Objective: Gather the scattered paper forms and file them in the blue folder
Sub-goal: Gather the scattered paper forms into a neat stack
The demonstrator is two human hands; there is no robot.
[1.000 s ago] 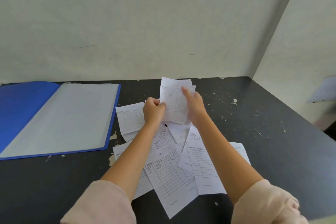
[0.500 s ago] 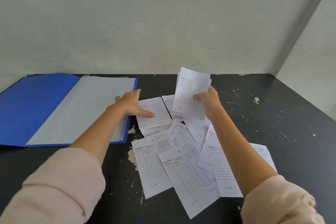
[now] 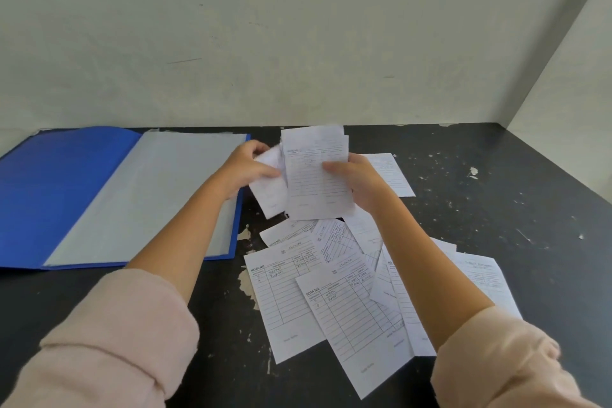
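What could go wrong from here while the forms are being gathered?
The left hand is bringing a single form to the stack pinched in the right hand; that loose stack could fan out or slip. The forearms hang over the scattered forms, so a sleeve might drag them. The lone form behind the right hand could be missed.
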